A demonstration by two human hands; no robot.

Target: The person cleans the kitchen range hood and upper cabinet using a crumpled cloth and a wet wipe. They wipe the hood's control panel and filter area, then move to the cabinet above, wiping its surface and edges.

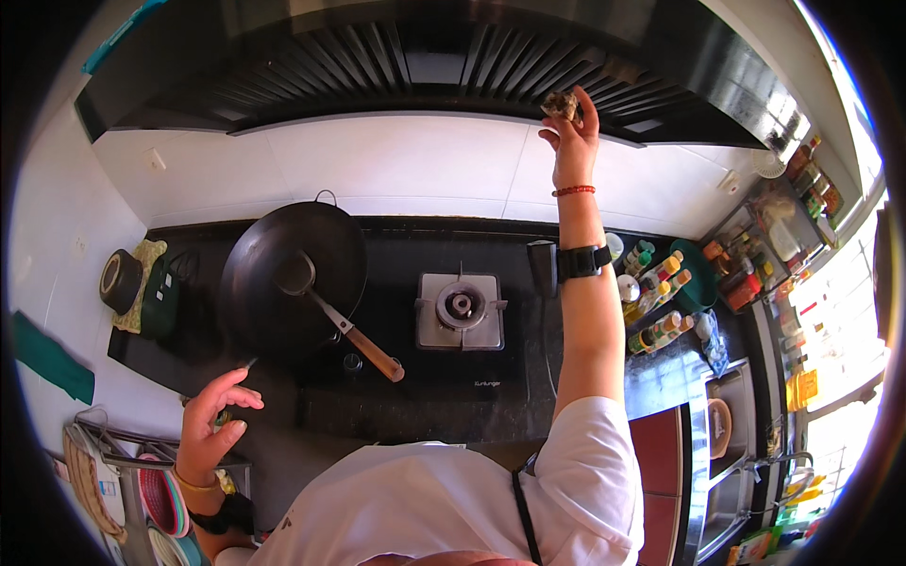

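Note:
My right hand [577, 138] is raised high on an outstretched arm. It grips a crumpled brownish wad [560, 106], a rag or a scourer, in front of the slatted underside of the black range hood [432, 67]. Whether the wad touches the slats I cannot tell. My left hand [216, 417] is at the lower left, near the front rim of a large dark wok [248, 283], fingers apart and holding nothing. A metal ladle [345, 324] with a wooden handle rests across the wok, its bowl inside and its handle over the black hob [453, 400].
An uncovered gas burner [461, 305] sits right of the wok. Several sauce bottles [655, 293] stand behind my right arm's side, close to a steel sink [729, 453]. A dark green appliance [159, 301] is at left, and a rack with basins [159, 488] stands below.

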